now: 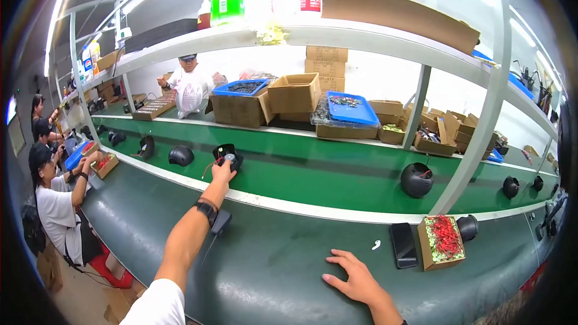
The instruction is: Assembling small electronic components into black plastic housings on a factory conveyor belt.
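My left hand (223,171) stretches far forward over the green conveyor belt. Its fingers close on the edge of a black rounded plastic housing (225,150), from which a thin red wire hangs out to the left. My fingertips are partly hidden by the housing. Near the front of the dark work surface my right hand (355,279) hovers or rests with fingers apart, holding nothing; contact with the surface is hard to tell. Right of it are a black phone (404,245), a small white earbud (376,244) and a cardboard box (426,247) of red-wired parts.
More black housings sit on the green belt (337,174), one (416,180) to the right. A slanted white post (475,162) stands beyond the box. A dark device (221,221) lies beneath my left wrist. Co-workers sit at left; blue trays (373,117) and cartons line the far side.
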A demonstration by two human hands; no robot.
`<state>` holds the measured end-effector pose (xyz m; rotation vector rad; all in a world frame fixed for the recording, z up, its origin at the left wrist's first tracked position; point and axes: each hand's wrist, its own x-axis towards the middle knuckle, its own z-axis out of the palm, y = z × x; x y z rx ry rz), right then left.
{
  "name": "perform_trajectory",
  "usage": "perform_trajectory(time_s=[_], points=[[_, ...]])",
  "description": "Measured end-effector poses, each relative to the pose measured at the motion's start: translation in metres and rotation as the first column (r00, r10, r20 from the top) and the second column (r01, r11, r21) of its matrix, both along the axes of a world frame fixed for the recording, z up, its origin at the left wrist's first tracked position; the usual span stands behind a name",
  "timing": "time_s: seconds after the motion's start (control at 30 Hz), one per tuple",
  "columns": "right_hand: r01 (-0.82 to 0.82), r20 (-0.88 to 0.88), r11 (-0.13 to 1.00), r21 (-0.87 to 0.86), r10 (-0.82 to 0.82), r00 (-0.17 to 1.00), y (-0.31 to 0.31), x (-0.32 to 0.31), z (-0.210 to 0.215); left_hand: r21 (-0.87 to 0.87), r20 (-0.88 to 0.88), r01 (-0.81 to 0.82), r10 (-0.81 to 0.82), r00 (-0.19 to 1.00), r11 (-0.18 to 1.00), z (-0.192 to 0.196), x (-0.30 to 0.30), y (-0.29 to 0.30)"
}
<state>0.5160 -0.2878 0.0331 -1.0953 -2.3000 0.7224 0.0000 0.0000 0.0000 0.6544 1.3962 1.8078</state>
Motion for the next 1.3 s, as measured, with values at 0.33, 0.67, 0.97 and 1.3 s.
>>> perform_trajectory(time_s=[0.33, 0.67, 0.97, 1.3], points=[[0.240, -0.616, 0.907, -0.345, -0.412, 0.672, -0.046, -0.057, 0.033, -0.134, -0.448, 0.740, -0.706, 0.548, 0.659, 0.036, 0.237, -0.307], [0.588, -0.424, 0.799, 0.129, -0.491, 0.761, -0.046, -0.033, 0.033, -0.061, -0.682, 0.823, -0.626, 0.379, 0.565, 0.096, 0.235, -0.308], [0.601, -0.297, 0.779, 0.177, -0.540, 0.788, -0.057, -0.045, 0.023, -0.012, -0.705, 0.709, -0.510, 0.494, 0.705, 0.075, 0.299, -0.319], [0.577, -0.337, 0.799, 0.168, -0.504, 0.796, -0.048, -0.045, 0.020, 0.078, -0.868, 0.668, -0.279, 0.411, 0.740, 0.070, 0.296, -0.310]])
